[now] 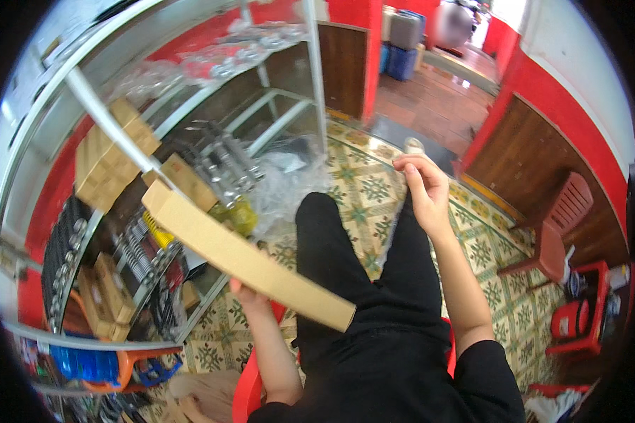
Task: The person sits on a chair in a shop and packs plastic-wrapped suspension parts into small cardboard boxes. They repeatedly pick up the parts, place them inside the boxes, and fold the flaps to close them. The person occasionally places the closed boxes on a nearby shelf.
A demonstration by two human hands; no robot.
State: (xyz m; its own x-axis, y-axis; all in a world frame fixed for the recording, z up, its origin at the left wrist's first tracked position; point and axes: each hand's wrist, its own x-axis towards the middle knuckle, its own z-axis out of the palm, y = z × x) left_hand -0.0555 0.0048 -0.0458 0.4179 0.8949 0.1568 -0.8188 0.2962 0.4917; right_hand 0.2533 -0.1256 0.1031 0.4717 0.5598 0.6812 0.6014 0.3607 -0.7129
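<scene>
A long, narrow brown cardboard box (pixel 247 257) slants across the left of my lap, its near end over my left thigh. My left hand (pixel 249 292) grips it from below, and the box hides most of those fingers. Raised above my right knee is my right hand (pixel 427 187), its fingers curled and the thumb close to the fingertips. Whether something thin is pinched there I cannot make out. A faint pale streak runs down beside my right leg below that hand.
At left stands a metal-framed shelf (pixel 317 84) with brown boxes (pixel 113 158), metal springs and shock absorbers (pixel 226 166) and clear plastic wrapping (pixel 289 176). A reddish plastic chair (pixel 554 225) and a red stool (pixel 578 345) are at right. Patterned tiles (pixel 360 176) lead to a doorway.
</scene>
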